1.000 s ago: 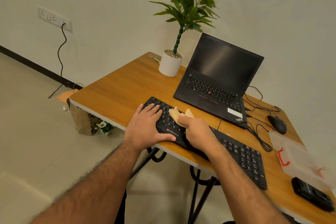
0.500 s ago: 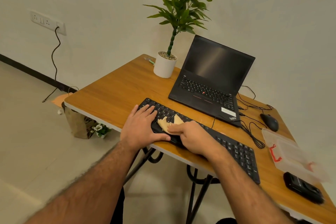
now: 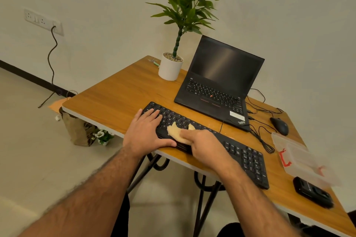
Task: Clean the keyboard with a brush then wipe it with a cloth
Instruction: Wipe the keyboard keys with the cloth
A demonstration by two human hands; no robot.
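A black keyboard [image 3: 242, 152] lies along the front edge of the wooden desk [image 3: 115, 98]. My left hand [image 3: 146, 132] rests flat on its left end, fingers straight over the keys and thumb along the front edge. My right hand [image 3: 204, 144] holds a small yellowish cloth [image 3: 174, 132] and presses it onto the keys left of the middle. Part of the cloth sticks out past my fingers. No brush can be made out.
An open black laptop [image 3: 217, 86] stands behind the keyboard, a potted plant [image 3: 170, 67] to its left. A black mouse [image 3: 279, 126] with cables, a clear plastic box [image 3: 302, 159] and a black device [image 3: 313, 192] lie at the right. A paper bag [image 3: 77, 131] sits on the floor.
My right hand has slid the cloth leftward and toward the front along the keys. My left hand has stayed on the keyboard's left end. The camera has shifted slightly.
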